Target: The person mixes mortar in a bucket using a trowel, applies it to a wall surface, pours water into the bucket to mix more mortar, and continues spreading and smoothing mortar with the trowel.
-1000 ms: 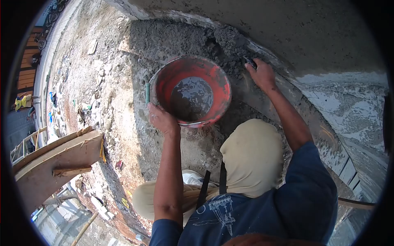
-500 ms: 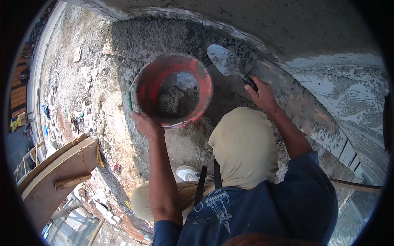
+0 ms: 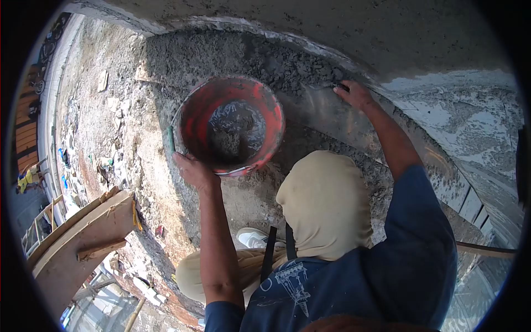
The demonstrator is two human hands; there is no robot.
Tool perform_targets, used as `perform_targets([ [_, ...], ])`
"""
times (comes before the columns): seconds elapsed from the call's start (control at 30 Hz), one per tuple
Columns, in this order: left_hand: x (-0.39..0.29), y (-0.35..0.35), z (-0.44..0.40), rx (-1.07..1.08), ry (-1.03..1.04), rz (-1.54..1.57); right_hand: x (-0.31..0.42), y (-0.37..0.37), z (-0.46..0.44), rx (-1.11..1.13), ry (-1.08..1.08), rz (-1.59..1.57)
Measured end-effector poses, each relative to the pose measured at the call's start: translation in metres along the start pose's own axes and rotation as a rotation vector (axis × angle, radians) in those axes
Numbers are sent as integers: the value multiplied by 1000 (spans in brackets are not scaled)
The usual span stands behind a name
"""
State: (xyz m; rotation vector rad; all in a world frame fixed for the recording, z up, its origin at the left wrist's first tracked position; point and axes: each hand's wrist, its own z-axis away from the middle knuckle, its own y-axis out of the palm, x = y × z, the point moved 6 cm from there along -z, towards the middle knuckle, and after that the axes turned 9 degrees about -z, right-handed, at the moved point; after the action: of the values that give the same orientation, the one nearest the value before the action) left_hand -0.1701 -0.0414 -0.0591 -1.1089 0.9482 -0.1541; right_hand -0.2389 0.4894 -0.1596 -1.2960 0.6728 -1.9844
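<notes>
A red bucket (image 3: 272, 119), smeared with grey, stands upright on the ground in the head view. Inside it are shiny water and a lump of grey mortar (image 3: 225, 143). My left hand (image 3: 194, 172) is closed on its near-left rim, beside the green grip (image 3: 170, 139) of the wire handle. My right hand (image 3: 357, 96) is wrapped round the dark handle of a trowel (image 3: 344, 87). The trowel is low against the crumbly grey mortar heap (image 3: 296, 65) at the foot of the wall; its blade is blurred and hard to make out.
A rough plastered wall (image 3: 387, 33) curves along the top and right. A board (image 3: 365, 130) lies on the ground below the mortar. Rubble (image 3: 119, 122) covers the sunlit left side, with a wooden plank structure (image 3: 83, 232) at lower left. A person in yellow (image 3: 25, 180) is far left.
My right hand has moved up and forward with the trowel, and the blade has gone from raised and visible to down at the mortar. My left hand stays at the bucket.
</notes>
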Motion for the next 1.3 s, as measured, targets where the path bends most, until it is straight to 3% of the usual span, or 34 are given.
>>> perform_targets([
  [0.17, -1, 7, 1, -77, 228, -278, 24, 22, -7, -168, 97, 63],
  [0.23, -4, 6, 5, -102, 216, -144, 31, 26, 4, -247, 75, 70],
  [0.33, -41, -5, 24, 0, -12, 294, 35, 23, 21, -291, 40, 66],
  [0.43, -47, 1, 29, -107, 96, 383, 63, -3, 46, -295, 22, 83],
  [0.5, -49, 2, 31, -101, 36, 370, 82, -14, 59, -284, -16, 82],
  [0.63, -59, 0, 39, -131, 26, 272, 143, -16, 96, -277, -272, 82],
  [0.8, -55, 5, 32, -35, 35, 462, 189, 6, 121, -144, -485, 64],
  [0.9, -1, 11, 4, 31, -9, 392, 143, 2, 94, -365, -250, -23],
  [1.0, 36, -6, -12, 64, -7, 102, 90, 6, 79, -54, -40, -31],
  [1.03, 43, -11, -12, 63, 2, -23, 81, 12, 78, 19, -81, 6],
  [1.13, 67, 0, -10, 194, -222, 628, 68, 42, 72, 224, -142, 76],
  [1.2, 71, 2, -10, 160, -195, 584, 85, 67, 55, 336, -106, 69],
  [1.3, 70, 1, -9, 167, -170, 487, 132, 107, 12, 264, -114, 7],
])
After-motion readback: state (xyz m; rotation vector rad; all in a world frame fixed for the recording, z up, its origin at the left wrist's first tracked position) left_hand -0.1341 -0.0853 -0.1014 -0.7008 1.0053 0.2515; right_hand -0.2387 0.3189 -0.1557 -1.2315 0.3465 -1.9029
